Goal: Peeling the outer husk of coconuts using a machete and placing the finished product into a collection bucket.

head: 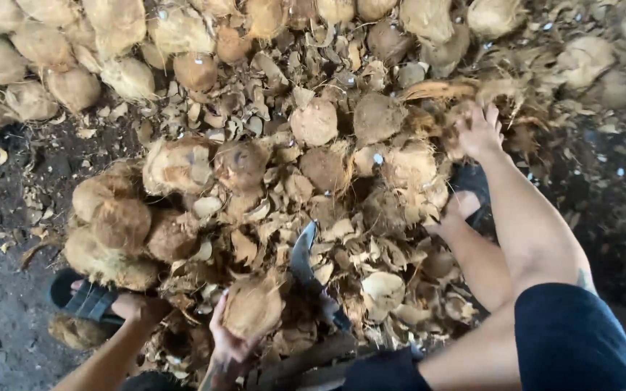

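The left hand [232,340] cups a husked coconut [253,307] from below at the near middle of the scene, fingers wrapped around its underside; the fibrous brown nut sits with its long axis running near to far, its rounder end pointing away. Just to its right a curved blade [304,255] rises from a fixed mount, its tip pointing far and slightly left, its long axis near to far. The right hand [478,132] reaches far right into the heap of coconuts [182,165], fingers spread over loose husk [436,90]; whether it grips anything cannot be told. Husk scraps [342,232] cover the ground between them.
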